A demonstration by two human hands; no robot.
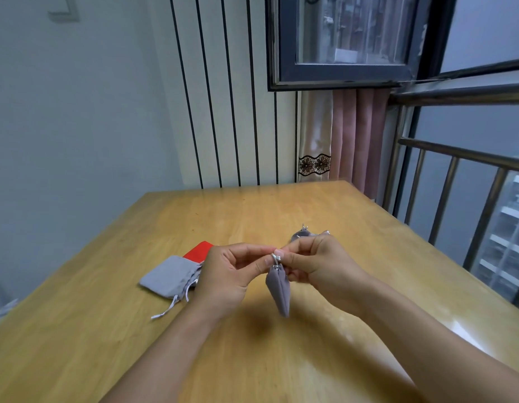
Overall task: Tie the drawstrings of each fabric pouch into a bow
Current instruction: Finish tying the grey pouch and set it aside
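Observation:
A small grey pouch (278, 289) hangs in the air above the wooden table (281, 210), its gathered neck up. My left hand (229, 274) and my right hand (316, 263) pinch its silver drawstrings (275, 258) between thumb and fingertips, right above the neck. A second grey pouch (169, 276) lies flat on the table to the left, its loose white strings trailing toward me. Under it a red pouch (200, 251) shows partly. Another grey pouch (303, 234) lies behind my right hand, mostly hidden.
The table reaches to a striped wall at the back. A pink curtain (357, 135) hangs at the back right corner. A metal railing (456, 181) and windows run along the right side. A pale object (2, 311) shows at the left edge.

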